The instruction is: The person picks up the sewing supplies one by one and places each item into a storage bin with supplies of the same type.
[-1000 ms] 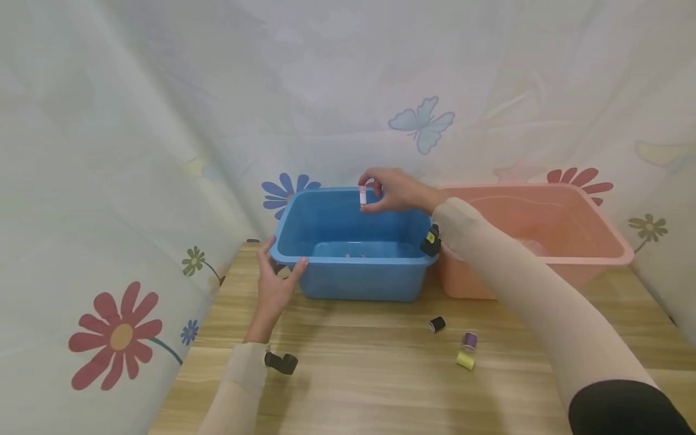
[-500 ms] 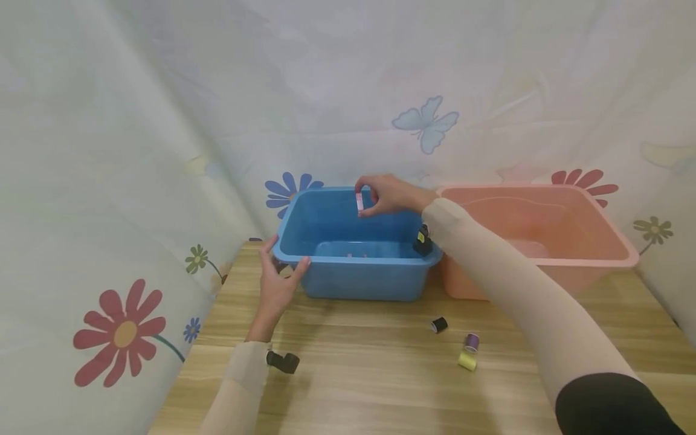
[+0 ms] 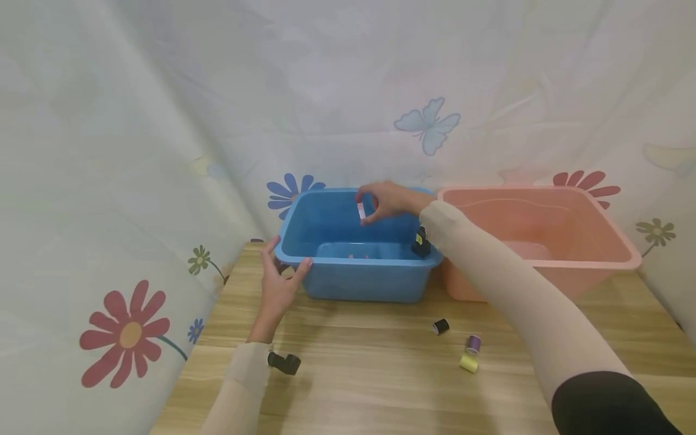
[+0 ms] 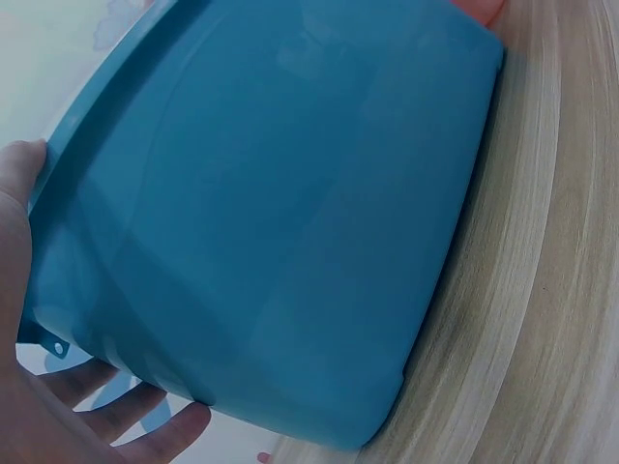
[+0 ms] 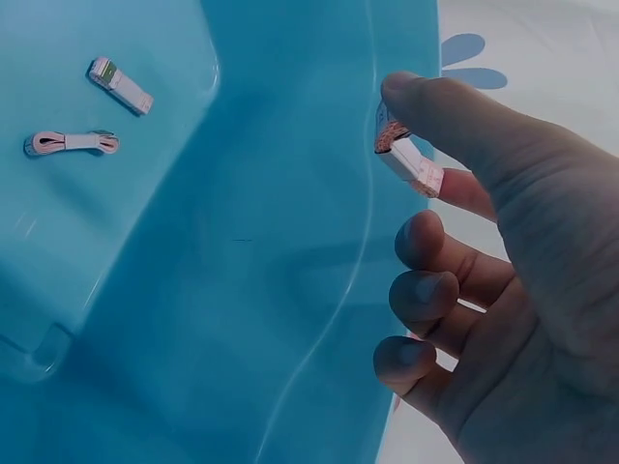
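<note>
Above the blue plastic bin (image 3: 364, 281), my right hand (image 3: 393, 199) pinches a small folded tape measure (image 3: 361, 211) with a white paper band between thumb and index finger. The other fingers are loosely bent in the right wrist view. On the bin's floor lie two similar banded bundles, one folded tape measure (image 5: 73, 143) and another tape measure (image 5: 121, 85). My left hand (image 3: 277, 290) grips the bin's near left corner, its thumb at the rim and several fingers against the side wall in the left wrist view.
A pink bin (image 3: 584, 266) stands right beside the blue one. On the wooden table (image 3: 348, 374) in front lie a black thread spool (image 3: 441, 327), a purple spool (image 3: 473, 344) and a yellow spool (image 3: 469, 363). A patterned curtain (image 3: 337, 90) hangs close behind.
My right hand has come down a little toward the inside of the blue bin, still holding the tape measure. The left hand keeps its hold on the corner.
</note>
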Available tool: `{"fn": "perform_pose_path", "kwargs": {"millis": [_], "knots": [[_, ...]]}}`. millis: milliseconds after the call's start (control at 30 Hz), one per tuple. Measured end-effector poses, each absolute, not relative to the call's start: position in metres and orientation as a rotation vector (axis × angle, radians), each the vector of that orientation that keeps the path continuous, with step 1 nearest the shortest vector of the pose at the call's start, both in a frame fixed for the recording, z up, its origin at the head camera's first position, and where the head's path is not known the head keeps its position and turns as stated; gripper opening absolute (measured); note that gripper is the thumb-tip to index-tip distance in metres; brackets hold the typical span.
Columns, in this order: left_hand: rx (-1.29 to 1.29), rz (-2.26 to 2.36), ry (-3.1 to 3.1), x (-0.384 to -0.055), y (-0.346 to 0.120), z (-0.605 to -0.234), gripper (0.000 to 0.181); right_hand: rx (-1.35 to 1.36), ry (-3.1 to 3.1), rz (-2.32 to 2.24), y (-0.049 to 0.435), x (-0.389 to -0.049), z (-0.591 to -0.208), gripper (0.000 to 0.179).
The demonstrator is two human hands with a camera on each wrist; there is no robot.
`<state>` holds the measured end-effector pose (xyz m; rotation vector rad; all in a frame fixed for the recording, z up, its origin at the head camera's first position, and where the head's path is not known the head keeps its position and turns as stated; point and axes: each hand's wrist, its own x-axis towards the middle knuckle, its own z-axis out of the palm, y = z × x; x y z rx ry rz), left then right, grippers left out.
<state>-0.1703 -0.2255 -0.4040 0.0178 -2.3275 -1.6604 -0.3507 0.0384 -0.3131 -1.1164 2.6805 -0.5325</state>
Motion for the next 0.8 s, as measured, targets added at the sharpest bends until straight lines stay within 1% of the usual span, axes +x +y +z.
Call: {"fn": "perform_pose_path", "kwargs": {"millis": [367, 600, 800], "knots": [[-0.022, -1.614, -2.317, -0.1685, -0.2226, -0.4018, 0.085, -1.095, 2.64, -0.494, 0.0387, -0.3481, -0.3125, 0.057], [-0.051, -1.613, -2.3, -0.1685, -0.2221, -0.4013, 0.085, -1.075, 2.616, -0.481, 0.0377, -0.3511, -0.3168, 0.066], [-0.048, -1.644, -2.294, -0.1679, -0.2215, -0.399, 0.085, -1.054, 2.62, -0.491, 0.0383, -0.3527, -0.3171, 0.068]]}}
